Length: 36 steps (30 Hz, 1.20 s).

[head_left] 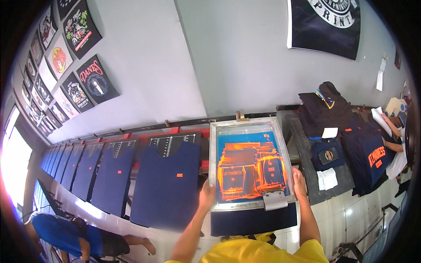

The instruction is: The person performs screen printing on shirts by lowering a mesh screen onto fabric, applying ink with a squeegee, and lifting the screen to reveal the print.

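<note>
In front of me is a screen printing frame (213,160), its metal rim around a blue mesh smeared with bright orange ink (239,154). My left hand (207,196) grips the frame's left side near the lower corner. On the opposite side my right hand (299,183) holds the rim, fingers along the edge. A squeegee with a metal-coloured holder (275,200) rests at the frame's lower right, touched by neither hand. Below the frame shows the lower part of a navy shirt (254,221); the rest of it is hidden.
Navy shirts on boards (164,188) with small orange prints run in a row leftward. At right, a dark table (313,177) bears folded garments and papers. Another person's hand (390,142) is beside a printed navy garment (370,153). A person in blue (61,232) bends at lower left.
</note>
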Motion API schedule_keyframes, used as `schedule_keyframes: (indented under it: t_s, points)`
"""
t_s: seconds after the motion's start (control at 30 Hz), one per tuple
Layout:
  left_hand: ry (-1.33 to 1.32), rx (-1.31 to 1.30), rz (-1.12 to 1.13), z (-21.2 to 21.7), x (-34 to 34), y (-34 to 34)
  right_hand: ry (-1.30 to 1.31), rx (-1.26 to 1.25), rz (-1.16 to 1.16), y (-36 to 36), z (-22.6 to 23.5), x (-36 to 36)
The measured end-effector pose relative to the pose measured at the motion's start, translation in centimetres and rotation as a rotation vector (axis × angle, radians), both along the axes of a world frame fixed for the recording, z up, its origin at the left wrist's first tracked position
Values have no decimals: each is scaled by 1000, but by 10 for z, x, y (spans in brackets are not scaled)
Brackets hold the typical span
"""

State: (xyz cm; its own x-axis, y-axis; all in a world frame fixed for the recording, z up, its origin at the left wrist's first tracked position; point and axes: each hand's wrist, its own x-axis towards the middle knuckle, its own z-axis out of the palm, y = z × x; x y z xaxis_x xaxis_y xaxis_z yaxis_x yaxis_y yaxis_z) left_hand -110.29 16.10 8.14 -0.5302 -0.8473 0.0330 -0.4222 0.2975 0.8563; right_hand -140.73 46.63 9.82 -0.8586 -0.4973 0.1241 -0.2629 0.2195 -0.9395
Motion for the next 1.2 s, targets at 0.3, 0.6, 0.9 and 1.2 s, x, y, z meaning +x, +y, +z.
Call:
schedule_keyframes:
  t_s: [0.3, 0.6, 0.9, 1.2]
  points:
    - [277, 249, -35, 8, -21, -9, -42, -103, 17, 4, -19, -9]
    - [488, 387, -8, 63, -16, -2, -493, -502, 157, 14, -1, -11]
    - [408, 337, -21, 65, 86, -66, -457, -580, 182, -33, 26, 95]
    - [356, 288, 76, 21, 241, -194, -508, -581, 203, -177, 26, 238]
